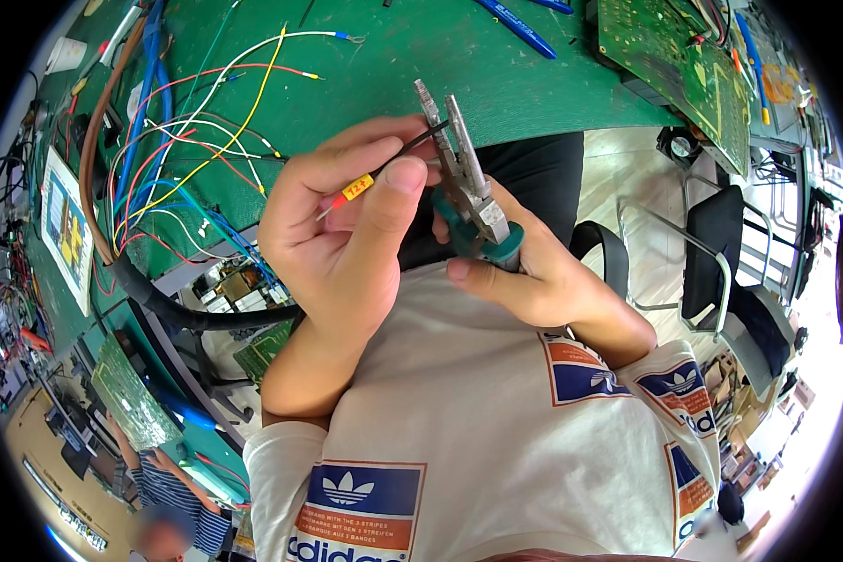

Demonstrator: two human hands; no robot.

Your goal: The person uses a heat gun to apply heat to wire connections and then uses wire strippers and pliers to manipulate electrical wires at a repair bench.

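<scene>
A black wire (412, 148) pinched in my left hand (370, 234), pliers (473, 192) in my right (525, 267)

The wire sat a little above the middle of my view, toward twelve o'clock. It was thin, dark and nearly straight, slanting up toward two o'clock from my left thumb and fingers, which were closed on it. At its eight o'clock end, beside the thumb, was a bright yellow sleeve (356, 187) with dark marks on it, then a short red piece (338, 200), then a thin, pale tip.

My right hand was wrapped round the pliers' green handles. Their worn grey metal noses pointed toward eleven o'clock and stood apart, with the far end of the wire at the gap; I couldn't tell whether they touched it. My two hands were close together.

From my hands, loose wires (148, 103) in blue, red, white and yellow fanned out at ten o'clock over the green table (365, 89), beside a thick brown cable (92, 159). A blue pen (518, 28) lay at one o'clock and a green circuit board (674, 75) at two. Dark chairs (712, 248) stood at three, and far off at seven was a person in a striped shirt (173, 496).
</scene>
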